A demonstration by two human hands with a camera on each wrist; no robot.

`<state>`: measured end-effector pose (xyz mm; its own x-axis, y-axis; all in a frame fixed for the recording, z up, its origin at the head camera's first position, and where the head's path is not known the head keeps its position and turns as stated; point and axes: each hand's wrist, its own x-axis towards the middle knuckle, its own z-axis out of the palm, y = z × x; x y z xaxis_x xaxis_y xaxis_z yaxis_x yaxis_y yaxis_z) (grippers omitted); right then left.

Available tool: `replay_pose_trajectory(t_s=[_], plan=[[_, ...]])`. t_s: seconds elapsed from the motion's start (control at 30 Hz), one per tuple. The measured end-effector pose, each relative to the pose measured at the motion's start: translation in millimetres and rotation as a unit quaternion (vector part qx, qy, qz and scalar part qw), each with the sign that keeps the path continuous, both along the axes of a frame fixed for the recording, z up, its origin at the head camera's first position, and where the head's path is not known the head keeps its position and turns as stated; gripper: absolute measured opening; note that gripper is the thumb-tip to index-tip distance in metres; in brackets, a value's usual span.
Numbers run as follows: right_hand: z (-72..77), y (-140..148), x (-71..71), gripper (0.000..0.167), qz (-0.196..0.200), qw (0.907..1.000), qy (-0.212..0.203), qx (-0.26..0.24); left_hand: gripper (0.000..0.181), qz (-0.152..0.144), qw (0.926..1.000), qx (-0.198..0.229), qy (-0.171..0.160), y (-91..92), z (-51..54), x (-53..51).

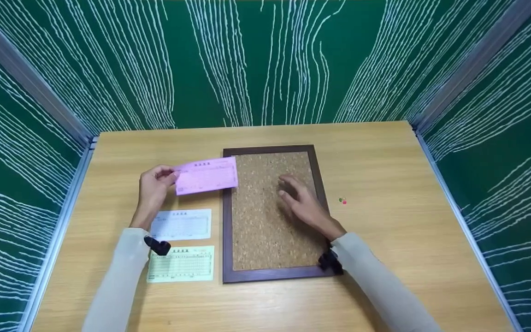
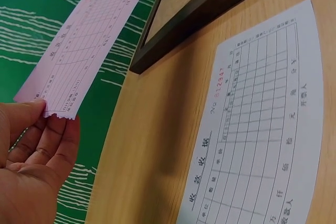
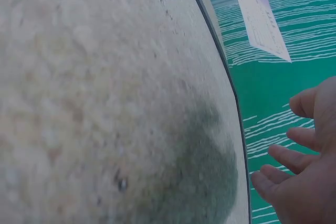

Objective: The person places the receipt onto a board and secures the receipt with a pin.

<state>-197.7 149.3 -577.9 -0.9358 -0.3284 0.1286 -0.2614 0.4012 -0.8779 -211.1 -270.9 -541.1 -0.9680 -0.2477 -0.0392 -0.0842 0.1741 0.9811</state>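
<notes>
My left hand (image 1: 155,185) pinches the left end of a pink receipt slip (image 1: 206,176) between thumb and fingers. The slip is raised off the table, and its right end overlaps the left frame edge of a cork board (image 1: 265,221) in the head view. In the left wrist view the torn short edge of the pink slip (image 2: 84,51) is at the thumb. My right hand (image 1: 304,205) hovers above the cork with fingers apart and slightly bent, holding nothing. In the right wrist view the right hand (image 3: 304,156) shows spread fingers.
A white-blue receipt slip (image 1: 182,224) and a green receipt slip (image 1: 181,265) lie left of the board. Several small coloured pieces (image 1: 343,201), perhaps push pins, lie to its right. Green walls with white lines (image 1: 284,60) stand behind and beside the wooden table (image 1: 385,161).
</notes>
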Motion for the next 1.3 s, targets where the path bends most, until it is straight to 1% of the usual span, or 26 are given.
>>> replay_pose_trajectory(t_s=[0.17, 0.33, 0.57, 0.7, 0.83, 0.93, 1.1, 1.3], plan=[[2.2, -8, 0.4, 0.047, -0.001, 0.9998, -0.020, -0.005, 0.019, -0.005, 1.0000, 0.000, 0.003, 7.2, 1.3, 0.1], [7.8, -16, 1.7, 0.045, 0.001, 0.9994, -0.033, -0.009, 0.017, -0.013, 0.9999, -0.005, 0.002, 11.5, 2.6, 1.5], [11.5, -27, 1.7, 0.047, 0.010, 0.9984, -0.049, -0.024, 0.018, -0.024, 0.9997, 0.007, 0.002, 19.2, 4.1, 3.0], [13.1, -32, 0.1, 0.046, 0.022, 0.9981, -0.045, -0.037, 0.016, -0.027, 0.9994, 0.013, 0.018, 26.6, 3.9, 3.5], [16.8, -36, -2.5, 0.046, 0.032, 0.9978, -0.036, -0.044, 0.015, -0.040, 0.9988, 0.009, 0.027, 31.8, 4.8, 5.0], [19.4, -39, -3.5, 0.048, 0.029, 0.9977, -0.041, -0.045, 0.015, -0.046, 0.9987, 0.005, 0.021, 34.9, 4.5, 4.9], [22.3, -42, -2.5, 0.051, 0.026, 0.9973, -0.051, -0.046, 0.014, -0.050, 0.9985, 0.012, 0.019, 40.4, 2.5, 3.7], [21.3, -46, -2.4, 0.046, 0.018, 0.9985, -0.036, -0.038, 0.014, -0.054, 0.9982, 0.011, 0.021, 47.0, -0.2, 4.3]])
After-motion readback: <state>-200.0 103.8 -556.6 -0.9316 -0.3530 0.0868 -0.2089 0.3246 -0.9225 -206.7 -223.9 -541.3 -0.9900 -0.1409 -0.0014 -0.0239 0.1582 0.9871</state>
